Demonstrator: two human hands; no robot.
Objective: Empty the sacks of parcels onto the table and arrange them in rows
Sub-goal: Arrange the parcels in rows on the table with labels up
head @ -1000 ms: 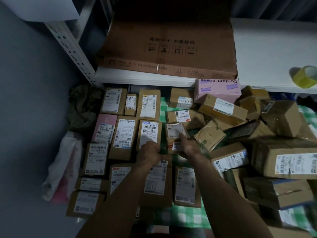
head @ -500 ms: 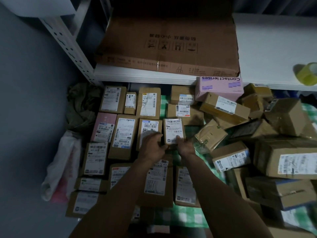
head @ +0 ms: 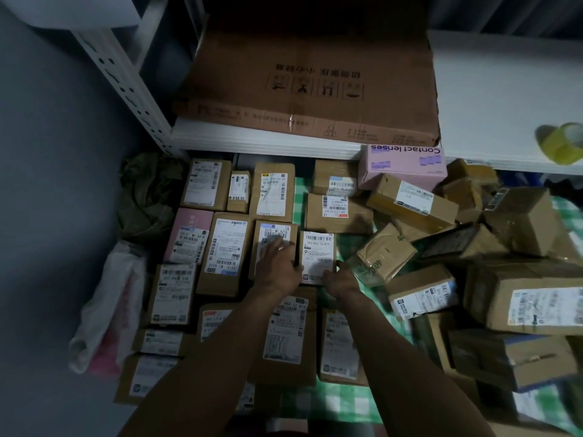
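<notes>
Brown labelled parcels lie in neat rows (head: pixel 225 250) on the left of the green checked table (head: pixel 301 197). A small parcel (head: pixel 317 253) with a white label lies flat at the right end of the second row. My left hand (head: pixel 279 266) rests flat, fingers spread, on the neighbouring parcel (head: pixel 274 238), its thumb against the small parcel's left edge. My right hand (head: pixel 342 280) curls on the small parcel's lower right corner. A loose pile of parcels (head: pixel 410 200) covers the right side.
A white sack (head: pixel 107 304) and a dark green sack (head: pixel 148 193) slump at the table's left edge. Low over the far parcels runs a white shelf (head: pixel 492 89) with a big flat carton (head: pixel 312 89) and a tape roll (head: pixel 564 145). A pink box (head: pixel 403 167) tops the pile.
The small parcel came up from the middle, turned label up and went down beside the second row. My left hand has spread flat onto the neighbouring parcel.
</notes>
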